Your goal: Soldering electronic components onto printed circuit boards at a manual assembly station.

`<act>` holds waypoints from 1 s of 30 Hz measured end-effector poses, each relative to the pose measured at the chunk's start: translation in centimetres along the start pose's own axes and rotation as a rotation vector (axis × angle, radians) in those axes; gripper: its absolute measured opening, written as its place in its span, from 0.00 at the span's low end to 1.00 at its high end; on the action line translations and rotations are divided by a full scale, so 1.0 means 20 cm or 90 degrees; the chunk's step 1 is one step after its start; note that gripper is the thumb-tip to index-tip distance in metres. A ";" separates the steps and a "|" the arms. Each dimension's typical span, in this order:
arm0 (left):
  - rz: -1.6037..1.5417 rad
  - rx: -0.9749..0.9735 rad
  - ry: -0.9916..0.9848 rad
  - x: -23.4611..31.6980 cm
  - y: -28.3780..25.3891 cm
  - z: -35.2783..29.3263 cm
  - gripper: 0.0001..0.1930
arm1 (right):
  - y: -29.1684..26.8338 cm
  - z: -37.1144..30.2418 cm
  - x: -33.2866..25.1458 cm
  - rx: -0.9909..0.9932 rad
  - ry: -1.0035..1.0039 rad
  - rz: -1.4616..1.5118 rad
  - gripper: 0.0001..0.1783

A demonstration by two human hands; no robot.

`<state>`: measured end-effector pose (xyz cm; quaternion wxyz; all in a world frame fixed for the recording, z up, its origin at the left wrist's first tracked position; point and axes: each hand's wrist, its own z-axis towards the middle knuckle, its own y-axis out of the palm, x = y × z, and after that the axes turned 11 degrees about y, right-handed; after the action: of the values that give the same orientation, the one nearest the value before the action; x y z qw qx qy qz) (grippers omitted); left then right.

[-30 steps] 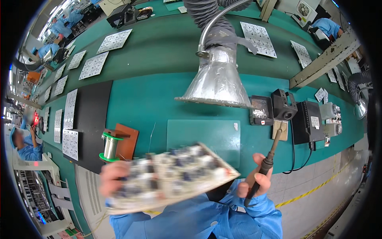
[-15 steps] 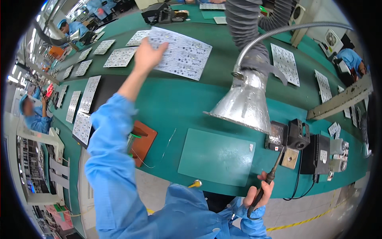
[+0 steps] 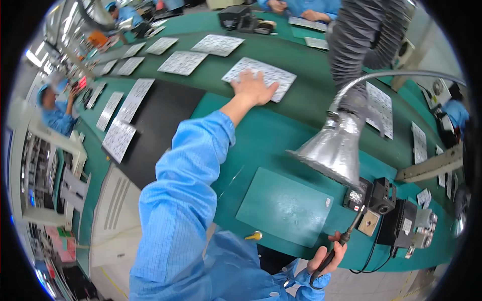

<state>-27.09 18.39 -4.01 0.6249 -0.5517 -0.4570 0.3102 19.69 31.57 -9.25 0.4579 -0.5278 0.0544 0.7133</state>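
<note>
My left hand [image 3: 252,90] lies on a white circuit board panel [image 3: 282,79] with its fingers spread. The panel rests flat on the dark green strip [image 3: 211,75] across the bench, and the hand covers its middle. Low on the right, my right hand [image 3: 329,257] grips a soldering iron [image 3: 345,237] by its dark handle. The iron's tip end points up toward the iron holder [image 3: 355,194]; whether it touches the holder I cannot tell. A green work mat [image 3: 281,208] lies between my hands.
A foil-wrapped fume hood [image 3: 331,150] hangs over the bench on a grey hose [image 3: 346,55]. The black soldering station [image 3: 396,223] stands at right, near a sponge tray [image 3: 369,222]. More panels [image 3: 183,63] lie along the strip. Co-workers [image 3: 56,108] sit around the benches.
The panel has come down from a raised, tilted position to lie flat on the strip. My left hand has gone from gripping its edge to resting spread on top. The view has shifted left.
</note>
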 end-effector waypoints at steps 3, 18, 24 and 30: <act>0.085 -0.009 0.064 -0.05 -0.22 -0.03 0.42 | 0.00 -0.02 0.00 0.045 0.002 0.014 0.22; 0.180 0.198 -0.457 -1.57 -0.11 -1.20 0.43 | -0.01 -0.03 0.06 0.051 -0.002 0.017 0.20; 0.097 0.209 -0.491 -1.49 -0.20 -1.34 0.44 | 0.00 -0.03 0.08 0.071 -0.015 0.006 0.20; -0.019 0.202 -0.711 -1.66 -0.29 -1.37 0.63 | 0.00 -0.03 0.07 0.061 -0.004 0.002 0.21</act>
<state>-15.74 -23.43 -5.27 0.3689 -0.1973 -0.6731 0.6099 20.09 32.07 -10.55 0.4813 -0.5031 0.0879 0.7124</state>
